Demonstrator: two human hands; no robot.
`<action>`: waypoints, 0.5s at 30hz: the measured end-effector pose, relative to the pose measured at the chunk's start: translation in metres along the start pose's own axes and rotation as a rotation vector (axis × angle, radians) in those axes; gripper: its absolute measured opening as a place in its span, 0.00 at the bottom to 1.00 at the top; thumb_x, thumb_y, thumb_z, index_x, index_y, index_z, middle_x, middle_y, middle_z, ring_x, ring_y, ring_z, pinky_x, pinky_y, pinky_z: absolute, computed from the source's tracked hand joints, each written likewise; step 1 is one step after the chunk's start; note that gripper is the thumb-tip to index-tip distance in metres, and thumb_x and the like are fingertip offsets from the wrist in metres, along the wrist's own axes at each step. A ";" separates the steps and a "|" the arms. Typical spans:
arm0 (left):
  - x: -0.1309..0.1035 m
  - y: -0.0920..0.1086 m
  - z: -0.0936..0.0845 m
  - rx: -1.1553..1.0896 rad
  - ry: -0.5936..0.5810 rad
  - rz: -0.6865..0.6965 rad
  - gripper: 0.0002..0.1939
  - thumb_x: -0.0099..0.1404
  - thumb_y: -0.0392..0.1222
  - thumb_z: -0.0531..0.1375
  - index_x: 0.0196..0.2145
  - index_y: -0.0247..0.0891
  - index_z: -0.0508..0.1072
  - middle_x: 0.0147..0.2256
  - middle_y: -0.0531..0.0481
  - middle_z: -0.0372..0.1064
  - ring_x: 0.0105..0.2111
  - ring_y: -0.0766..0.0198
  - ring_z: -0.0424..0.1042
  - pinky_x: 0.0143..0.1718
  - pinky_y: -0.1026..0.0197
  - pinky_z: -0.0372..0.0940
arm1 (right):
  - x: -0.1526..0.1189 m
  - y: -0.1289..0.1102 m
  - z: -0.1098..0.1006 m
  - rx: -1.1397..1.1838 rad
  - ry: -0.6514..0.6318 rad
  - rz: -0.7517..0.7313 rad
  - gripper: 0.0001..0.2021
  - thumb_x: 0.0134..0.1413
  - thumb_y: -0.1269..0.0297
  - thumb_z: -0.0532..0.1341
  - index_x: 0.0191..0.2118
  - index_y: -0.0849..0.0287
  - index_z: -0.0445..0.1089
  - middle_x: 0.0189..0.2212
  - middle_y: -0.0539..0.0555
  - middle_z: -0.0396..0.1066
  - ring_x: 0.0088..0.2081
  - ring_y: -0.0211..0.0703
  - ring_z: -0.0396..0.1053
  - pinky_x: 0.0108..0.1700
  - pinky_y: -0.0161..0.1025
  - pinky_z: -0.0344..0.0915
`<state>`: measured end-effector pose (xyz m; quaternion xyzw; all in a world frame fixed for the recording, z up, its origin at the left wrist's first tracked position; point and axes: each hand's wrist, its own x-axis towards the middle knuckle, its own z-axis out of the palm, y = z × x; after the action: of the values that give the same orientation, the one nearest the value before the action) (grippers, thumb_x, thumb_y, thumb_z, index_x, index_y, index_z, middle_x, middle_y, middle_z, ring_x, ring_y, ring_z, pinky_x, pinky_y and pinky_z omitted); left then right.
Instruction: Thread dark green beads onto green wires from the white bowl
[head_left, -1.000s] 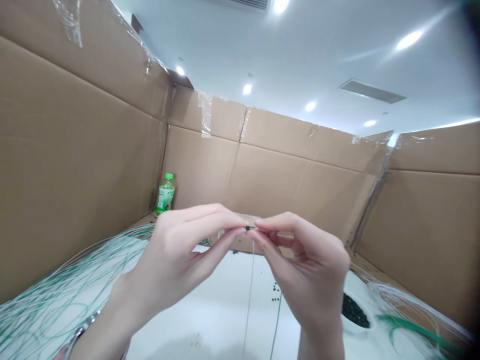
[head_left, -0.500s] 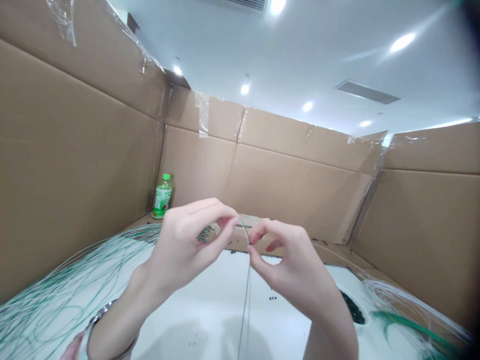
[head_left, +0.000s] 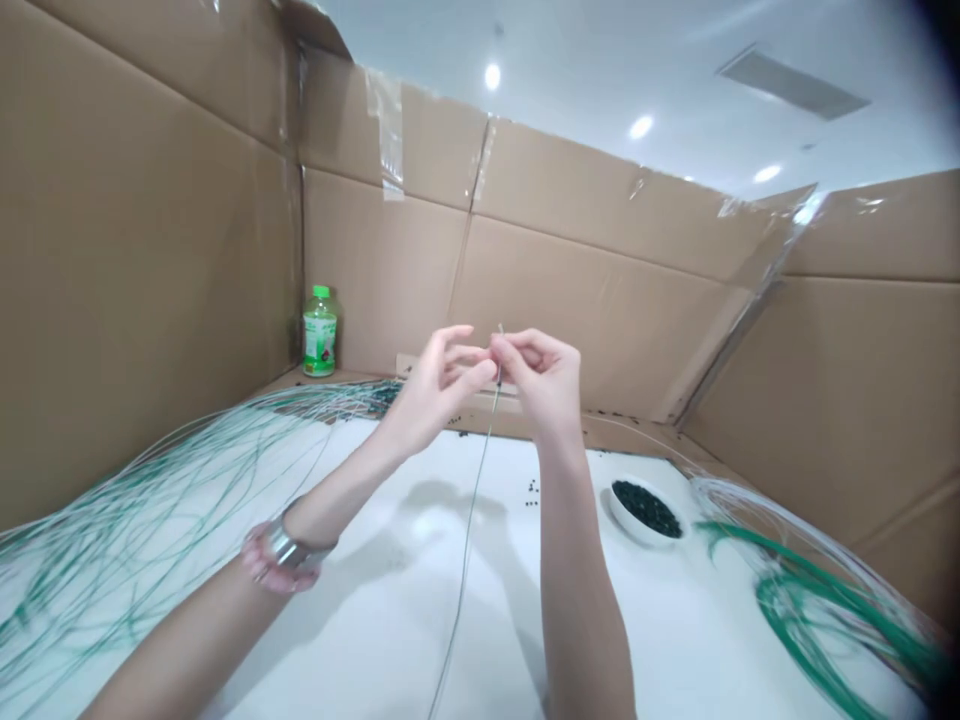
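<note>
A thin green-and-white wire pair (head_left: 470, 520) runs up from the near edge of the white table to my hands. My right hand (head_left: 546, 375) pinches it near the top, and a short end sticks up above the fingertips. A small dark piece (head_left: 499, 383) sits on the wires just below the fingers. My left hand (head_left: 439, 385) meets the right fingertips, its thumb and a finger closed at the wires and its other fingers loosely stretched. Exactly how the left fingertips grip is partly hidden.
Many green and white wires (head_left: 150, 510) lie fanned on the left. A white bowl (head_left: 616, 515) of small dark pieces stands right, beside coiled green wires (head_left: 795, 640). A green bottle (head_left: 320, 335) stands in the back left corner. Cardboard walls (head_left: 600, 310) surround the table (head_left: 360, 640).
The view has tilted down, showing more of the table and the bowl. My hands have come together, and the gap of wire between them has closed. Left fingers have loosened partly.
</note>
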<state>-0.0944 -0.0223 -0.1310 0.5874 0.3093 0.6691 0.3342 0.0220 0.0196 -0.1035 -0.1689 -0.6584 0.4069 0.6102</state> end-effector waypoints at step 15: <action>-0.025 0.037 -0.128 0.165 -0.535 -0.844 0.19 0.66 0.47 0.54 0.21 0.34 0.63 0.20 0.59 0.37 0.19 0.74 0.35 0.18 0.71 0.39 | 0.016 0.015 -0.171 0.462 0.579 0.226 0.14 0.62 0.73 0.52 0.27 0.61 0.70 0.20 0.44 0.67 0.16 0.20 0.60 0.22 0.14 0.64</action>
<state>-0.2222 -0.0668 -0.1306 0.5864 0.4753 0.2752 0.5953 0.1758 0.0969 -0.1168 -0.2065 -0.3273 0.5447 0.7441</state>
